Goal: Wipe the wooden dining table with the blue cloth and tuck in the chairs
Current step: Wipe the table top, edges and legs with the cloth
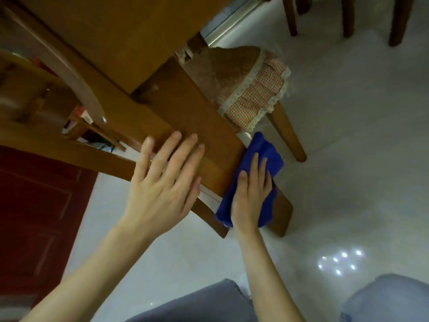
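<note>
The wooden dining table point(111, 31) fills the upper left. A wooden chair stands at its edge, with its backrest point(185, 108) running toward me and its checked seat cushion point(255, 94) partly under the table top. My left hand point(162, 182) lies flat on the backrest with straight, spread fingers. My right hand point(250, 194) presses the blue cloth point(264, 147) against the right side of the backrest, fingers straight over the cloth. The cloth is bunched and hangs over the backrest's edge.
A second wooden chair point(34, 89) stands at the left by the table. Dark legs of other chairs point(348, 15) show at the top right. A red panelled door point(34, 205) is at the lower left. My knees in grey jeans point(209, 303) are above the glossy white floor point(359, 182).
</note>
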